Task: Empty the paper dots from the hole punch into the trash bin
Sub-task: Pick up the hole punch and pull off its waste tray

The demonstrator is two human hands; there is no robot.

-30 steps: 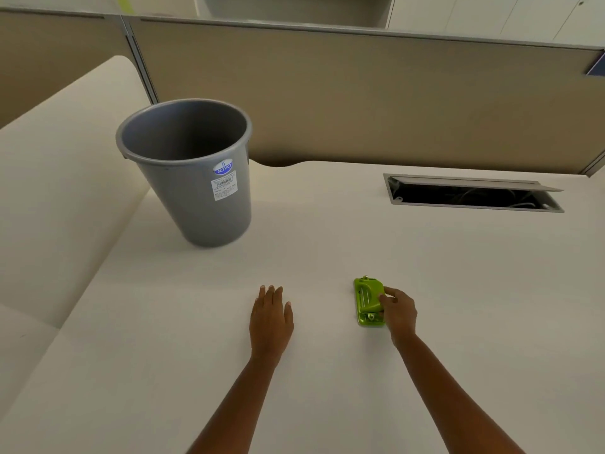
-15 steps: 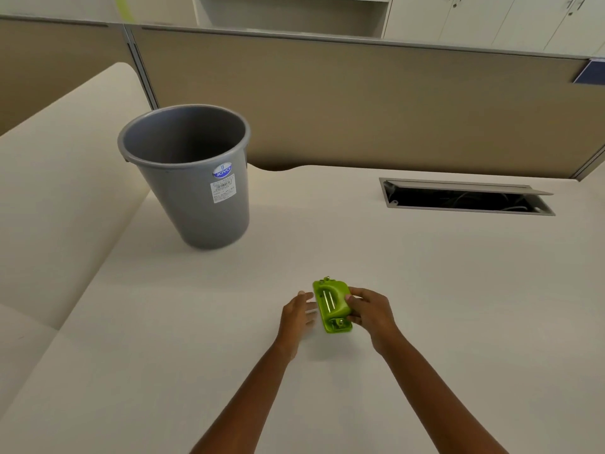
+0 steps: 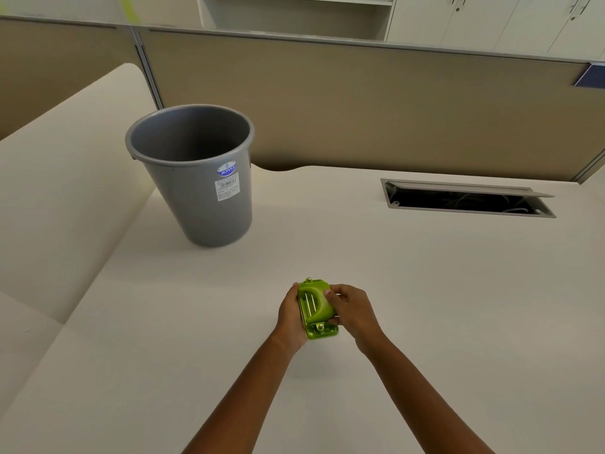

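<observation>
A small lime-green hole punch (image 3: 317,308) is held just above the white desk near its front middle, handle side up. My left hand (image 3: 289,314) cups its left side and underside. My right hand (image 3: 350,309) grips its right side, thumb on the handle. A grey plastic trash bin (image 3: 196,191) with a blue and white label stands upright on the desk, far to the left and behind the hands. Its inside looks dark; no paper dots are visible.
An open cable slot (image 3: 468,199) with a raised metal flap is cut into the desk at the back right. A beige partition wall (image 3: 360,103) runs along the desk's rear edge. A lower white surface (image 3: 49,198) adjoins on the left.
My right hand lifted the punch off the desk and carried it left. My left hand rose from the desk and closed on the punch's left side.
</observation>
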